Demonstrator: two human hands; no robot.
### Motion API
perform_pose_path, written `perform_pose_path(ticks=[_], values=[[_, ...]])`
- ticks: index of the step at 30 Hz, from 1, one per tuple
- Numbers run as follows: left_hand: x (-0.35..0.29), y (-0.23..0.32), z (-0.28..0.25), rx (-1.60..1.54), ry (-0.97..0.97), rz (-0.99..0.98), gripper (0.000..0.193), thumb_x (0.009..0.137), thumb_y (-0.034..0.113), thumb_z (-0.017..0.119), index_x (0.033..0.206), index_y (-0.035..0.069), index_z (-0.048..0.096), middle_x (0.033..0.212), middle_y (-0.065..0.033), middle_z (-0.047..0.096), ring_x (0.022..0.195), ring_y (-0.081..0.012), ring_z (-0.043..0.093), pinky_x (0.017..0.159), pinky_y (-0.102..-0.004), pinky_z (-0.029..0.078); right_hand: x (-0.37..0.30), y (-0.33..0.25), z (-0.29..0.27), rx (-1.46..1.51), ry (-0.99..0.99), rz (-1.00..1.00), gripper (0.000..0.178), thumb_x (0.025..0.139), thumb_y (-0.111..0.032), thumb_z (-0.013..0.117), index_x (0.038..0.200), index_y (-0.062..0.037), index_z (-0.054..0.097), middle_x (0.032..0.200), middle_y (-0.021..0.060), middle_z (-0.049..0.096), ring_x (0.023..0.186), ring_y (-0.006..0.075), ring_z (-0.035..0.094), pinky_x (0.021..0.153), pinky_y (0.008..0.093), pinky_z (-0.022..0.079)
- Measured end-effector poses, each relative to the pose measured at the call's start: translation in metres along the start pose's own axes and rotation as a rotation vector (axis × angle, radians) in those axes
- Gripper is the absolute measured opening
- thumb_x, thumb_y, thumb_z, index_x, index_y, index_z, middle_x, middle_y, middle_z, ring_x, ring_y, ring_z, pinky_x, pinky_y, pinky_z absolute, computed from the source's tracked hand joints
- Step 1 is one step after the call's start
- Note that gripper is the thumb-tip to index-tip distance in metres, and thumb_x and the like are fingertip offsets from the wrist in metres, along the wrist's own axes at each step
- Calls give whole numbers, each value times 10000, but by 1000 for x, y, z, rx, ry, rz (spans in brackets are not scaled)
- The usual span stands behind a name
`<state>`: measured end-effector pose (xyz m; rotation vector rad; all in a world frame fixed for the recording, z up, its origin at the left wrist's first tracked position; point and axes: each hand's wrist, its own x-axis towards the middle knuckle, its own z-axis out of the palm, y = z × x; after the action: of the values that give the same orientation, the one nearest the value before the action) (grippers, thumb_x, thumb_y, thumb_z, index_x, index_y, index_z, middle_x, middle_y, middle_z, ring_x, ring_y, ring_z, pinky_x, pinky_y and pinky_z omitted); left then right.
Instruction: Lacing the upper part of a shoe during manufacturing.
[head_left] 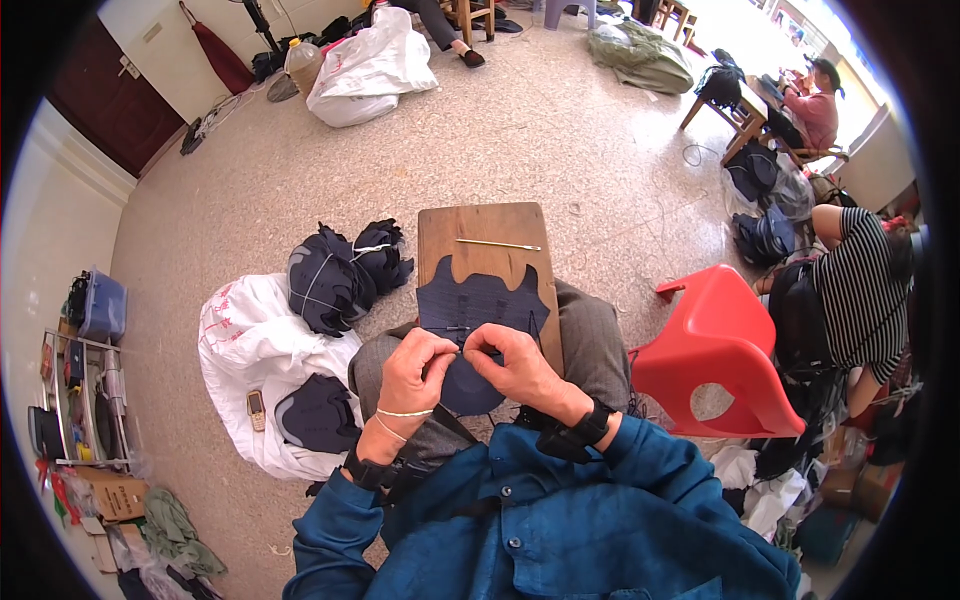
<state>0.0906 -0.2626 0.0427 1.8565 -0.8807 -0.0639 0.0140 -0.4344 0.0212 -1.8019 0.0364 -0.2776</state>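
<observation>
A dark navy fabric piece (482, 303), cut like a shoe upper, lies on a wooden board (437, 225) between my knees. My left hand (412, 372) and my right hand (517, 368) meet over its near part, fingertips almost touching. Each has thumb and forefinger pinched together; whatever they hold is too fine to make out. Just ahead of my fingertips, a small, thin, pale object (449, 328) rests across the fabric. Farther up the board lies a long metal needle-like tool (497, 244). My hands partly hide the near end of the fabric.
Left of my knees, tied bundles of dark pieces (328, 280) sit by a white sack (238, 320) bearing a mobile phone (256, 410) and another dark piece (318, 414). A red plastic chair (725, 340) stands close on my right, near a person in stripes (850, 290).
</observation>
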Motion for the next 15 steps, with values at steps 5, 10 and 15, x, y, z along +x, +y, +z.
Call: perform_pose_path(ticks=[5,10,15], values=[[-4,-2,2,16,-26,-10,151,798,-80,703,908,20,685,830,-97,610,728,-232,620,642,-312,476,0,1,-2,-36,-37,-6,89,882,-63,668,922,10,638,824,146,669,748,245,668,659,340,510],[-13,-9,5,47,-54,30,142,787,-65,736,895,13,687,802,-83,618,694,-193,607,611,-297,461,-12,4,-6,-7,-73,60,91,898,-63,667,946,12,648,838,135,679,765,220,665,682,337,513],[-22,-6,7,12,-92,-51,136,794,-57,734,896,17,683,800,-84,625,674,-189,606,607,-298,466,-23,6,-12,-97,-139,118,98,911,-73,669,962,9,655,836,127,678,772,197,661,696,329,516]])
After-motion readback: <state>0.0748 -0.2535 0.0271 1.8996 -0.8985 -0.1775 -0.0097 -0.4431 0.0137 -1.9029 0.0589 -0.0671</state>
